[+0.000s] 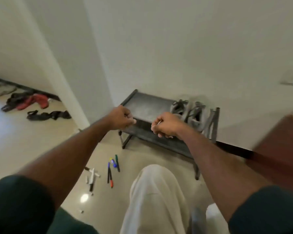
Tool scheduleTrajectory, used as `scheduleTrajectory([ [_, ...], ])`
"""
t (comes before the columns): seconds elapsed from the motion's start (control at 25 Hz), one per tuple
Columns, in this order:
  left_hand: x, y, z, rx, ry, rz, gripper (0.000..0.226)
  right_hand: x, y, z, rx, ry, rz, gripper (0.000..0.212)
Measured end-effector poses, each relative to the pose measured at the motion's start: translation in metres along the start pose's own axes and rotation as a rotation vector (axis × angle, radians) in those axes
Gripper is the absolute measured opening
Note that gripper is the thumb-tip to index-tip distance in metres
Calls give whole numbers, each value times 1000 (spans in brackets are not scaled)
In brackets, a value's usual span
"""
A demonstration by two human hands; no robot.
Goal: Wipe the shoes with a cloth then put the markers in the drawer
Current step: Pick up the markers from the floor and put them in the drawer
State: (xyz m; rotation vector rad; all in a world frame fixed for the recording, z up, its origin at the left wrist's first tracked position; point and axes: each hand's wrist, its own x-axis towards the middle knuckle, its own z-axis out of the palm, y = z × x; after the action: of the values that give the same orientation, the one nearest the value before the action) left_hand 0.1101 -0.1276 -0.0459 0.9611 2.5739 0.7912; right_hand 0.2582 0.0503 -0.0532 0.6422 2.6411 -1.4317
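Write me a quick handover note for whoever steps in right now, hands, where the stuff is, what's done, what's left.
Left hand: fingers curled, raised in front of the shoe rack; nothing clearly held.
Right hand: curled too; a thin pale sliver shows at the fingers, too small to identify.
Shoes: grey pair on the rack's top shelf, right end.
Markers: scattered on the floor in front of the rack, with white pens beside them.
No cloth or drawer in view.
Done: markers not yet stowed; whether the shoes are wiped cannot be told.
Left: wipe shoes if needed, gather markers, put them in the drawer.
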Motion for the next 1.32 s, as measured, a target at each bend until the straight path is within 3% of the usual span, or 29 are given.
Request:
scheduleTrajectory([
  [0.12,2,-103,10,-29,-10,-276,25,63,-8,84,-80,-141,-27,3],
  [0.32,24,-224,74,-111,-61,-592,16,162,18,182,-320,-394,-27,7],
  [0.44,33,-279,130,-185,-49,-798,14,218,48,223,-344,-423,-48,4],
  [0.68,12,-364,243,-212,153,-1103,6,278,142,310,-360,-436,29,8],
  [1.0,4,-416,318,-28,252,-1183,8,300,196,407,-323,-312,145,20],
  [1.16,13,-412,336,75,193,-1138,15,305,208,437,-401,-273,175,43],
  [1.32,13,-416,341,93,173,-1128,8,303,209,448,-499,-252,121,28],
])
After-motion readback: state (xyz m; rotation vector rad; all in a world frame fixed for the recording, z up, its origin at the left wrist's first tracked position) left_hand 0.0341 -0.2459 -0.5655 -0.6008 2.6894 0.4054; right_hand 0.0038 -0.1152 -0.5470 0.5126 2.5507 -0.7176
